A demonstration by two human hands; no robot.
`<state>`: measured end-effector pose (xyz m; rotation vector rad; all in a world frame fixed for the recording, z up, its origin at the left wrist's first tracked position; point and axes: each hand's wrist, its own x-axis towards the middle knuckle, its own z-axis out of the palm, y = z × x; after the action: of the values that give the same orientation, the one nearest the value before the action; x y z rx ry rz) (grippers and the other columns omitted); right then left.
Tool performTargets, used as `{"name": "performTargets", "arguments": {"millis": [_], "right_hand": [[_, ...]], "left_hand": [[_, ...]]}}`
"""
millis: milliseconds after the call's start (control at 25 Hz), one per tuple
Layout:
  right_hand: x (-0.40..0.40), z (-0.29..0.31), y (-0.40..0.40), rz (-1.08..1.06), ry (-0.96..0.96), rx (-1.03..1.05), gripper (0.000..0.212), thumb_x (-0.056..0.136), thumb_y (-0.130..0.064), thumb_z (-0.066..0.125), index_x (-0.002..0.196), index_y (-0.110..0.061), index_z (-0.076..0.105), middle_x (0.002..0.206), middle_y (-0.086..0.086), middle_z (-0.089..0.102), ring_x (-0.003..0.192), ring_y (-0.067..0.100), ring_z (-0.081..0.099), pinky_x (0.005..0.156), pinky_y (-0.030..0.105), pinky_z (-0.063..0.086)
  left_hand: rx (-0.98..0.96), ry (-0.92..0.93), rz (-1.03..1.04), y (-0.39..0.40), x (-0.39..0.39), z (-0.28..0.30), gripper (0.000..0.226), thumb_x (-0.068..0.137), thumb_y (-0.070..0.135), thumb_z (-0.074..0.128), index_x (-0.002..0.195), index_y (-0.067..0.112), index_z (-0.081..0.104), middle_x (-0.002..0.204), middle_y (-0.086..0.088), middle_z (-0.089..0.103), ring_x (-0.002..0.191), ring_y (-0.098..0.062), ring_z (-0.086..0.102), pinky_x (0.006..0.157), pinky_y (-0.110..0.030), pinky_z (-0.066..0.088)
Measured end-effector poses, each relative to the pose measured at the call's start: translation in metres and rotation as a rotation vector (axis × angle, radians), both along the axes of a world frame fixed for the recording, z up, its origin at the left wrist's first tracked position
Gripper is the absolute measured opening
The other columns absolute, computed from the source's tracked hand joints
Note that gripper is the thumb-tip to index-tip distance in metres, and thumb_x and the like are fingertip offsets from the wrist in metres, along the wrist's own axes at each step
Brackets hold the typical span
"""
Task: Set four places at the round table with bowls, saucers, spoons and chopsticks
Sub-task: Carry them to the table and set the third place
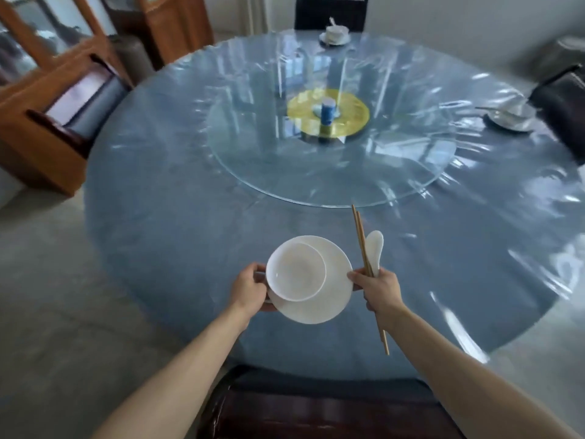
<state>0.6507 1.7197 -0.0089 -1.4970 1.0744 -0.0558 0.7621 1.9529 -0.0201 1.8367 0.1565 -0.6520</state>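
Over the near edge of the round blue table [177, 198], my left hand [250, 288] grips the left rim of a white saucer [332, 299]. A white bowl [296, 270] sits on the saucer, off-centre to the left. My right hand [378, 288] holds a pair of wooden chopsticks [361, 236] and a white spoon [375, 248], both pointing away from me, and its fingertips touch the saucer's right rim. A set place with bowl and saucer [334, 34] stands at the far edge. Another place setting [511, 117] stands at the right edge.
A glass turntable [259, 166] covers the table's middle, with a yellow disc [354, 114] and a small blue cylinder [328, 110] at its centre. Dark chairs stand at the near [316, 410], far [330, 11], left [82, 106] and right [563, 99] sides. Wooden cabinets line the left.
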Motion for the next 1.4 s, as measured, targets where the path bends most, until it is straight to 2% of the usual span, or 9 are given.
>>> {"name": "performTargets", "arguments": {"millis": [120, 360, 560, 880, 1080, 1200, 1320, 1400], "right_hand": [[-0.006, -0.019, -0.004, -0.072, 0.054, -0.008, 0.006, 0.082, -0.016, 0.072, 0.079, -0.012, 0.069, 0.069, 0.007, 0.072, 0.034, 0.006, 0.038, 0.035, 0.023, 0.033], [-0.009, -0.065, -0.008, -0.130, 0.131, 0.009, 0.007, 0.081, -0.020, 0.074, 0.076, -0.016, 0.070, 0.068, 0.002, 0.072, 0.046, 0.007, 0.051, 0.045, 0.025, 0.038], [-0.005, -0.085, -0.015, -0.135, 0.152, 0.000, 0.008, 0.080, -0.022, 0.075, 0.075, -0.018, 0.071, 0.066, -0.002, 0.073, 0.043, 0.001, 0.057, 0.053, 0.025, 0.041], [0.001, -0.092, -0.014, -0.124, 0.179, -0.015, 0.008, 0.079, -0.024, 0.075, 0.074, -0.020, 0.072, 0.071, -0.002, 0.073, 0.071, 0.019, 0.067, 0.059, 0.027, 0.049], [-0.002, -0.088, -0.013, -0.101, 0.196, -0.037, 0.009, 0.081, -0.030, 0.073, 0.076, -0.022, 0.072, 0.075, -0.003, 0.071, 0.074, 0.016, 0.064, 0.062, 0.028, 0.049], [-0.005, -0.077, -0.012, -0.094, 0.228, -0.104, 0.021, 0.083, -0.034, 0.065, 0.073, -0.016, 0.066, 0.063, -0.005, 0.064, 0.059, 0.016, 0.054, 0.058, 0.031, 0.045], [-0.010, -0.063, -0.011, -0.080, 0.224, -0.096, 0.029, 0.087, -0.031, 0.052, 0.075, -0.004, 0.051, 0.060, -0.001, 0.046, 0.057, 0.017, 0.038, 0.054, 0.033, 0.036], [-0.014, -0.051, -0.006, -0.041, 0.150, -0.012, 0.026, 0.090, -0.029, 0.046, 0.072, -0.010, 0.043, 0.063, 0.000, 0.042, 0.059, 0.018, 0.035, 0.053, 0.034, 0.034]], "left_hand": [[0.037, 0.031, -0.085, -0.015, 0.010, -0.018, 0.037, 0.086, -0.008, 0.038, 0.088, 0.021, 0.062, 0.106, -0.012, 0.066, 0.093, -0.038, 0.068, 0.058, -0.052, 0.062], [0.120, 0.089, -0.145, -0.030, 0.018, -0.056, 0.042, 0.082, -0.012, 0.036, 0.094, 0.018, 0.063, 0.102, -0.013, 0.069, 0.089, -0.031, 0.069, 0.056, -0.042, 0.063], [0.172, 0.056, -0.158, -0.039, 0.023, -0.066, 0.044, 0.082, -0.011, 0.041, 0.087, 0.025, 0.064, 0.093, -0.004, 0.070, 0.086, -0.025, 0.069, 0.055, -0.040, 0.063], [0.270, -0.016, -0.192, -0.040, 0.028, -0.077, 0.043, 0.081, -0.009, 0.050, 0.084, 0.032, 0.064, 0.090, -0.004, 0.070, 0.084, -0.026, 0.069, 0.060, -0.048, 0.063], [0.378, -0.157, -0.303, -0.040, 0.029, -0.079, 0.037, 0.080, -0.005, 0.055, 0.103, 0.021, 0.067, 0.082, 0.005, 0.066, 0.078, -0.021, 0.067, 0.068, -0.047, 0.062], [0.372, -0.145, -0.315, -0.037, 0.029, -0.078, 0.033, 0.089, 0.002, 0.057, 0.117, 0.019, 0.064, 0.084, 0.003, 0.063, 0.078, -0.023, 0.067, 0.070, -0.046, 0.062], [0.354, -0.108, -0.283, -0.027, 0.025, -0.070, 0.026, 0.092, 0.010, 0.063, 0.116, 0.021, 0.060, 0.087, 0.001, 0.064, 0.079, -0.024, 0.067, 0.072, -0.046, 0.061], [0.375, -0.152, -0.198, -0.016, 0.015, -0.059, 0.018, 0.091, 0.011, 0.065, 0.106, 0.019, 0.059, 0.083, 0.003, 0.061, 0.080, -0.026, 0.063, 0.069, -0.038, 0.056]]}}
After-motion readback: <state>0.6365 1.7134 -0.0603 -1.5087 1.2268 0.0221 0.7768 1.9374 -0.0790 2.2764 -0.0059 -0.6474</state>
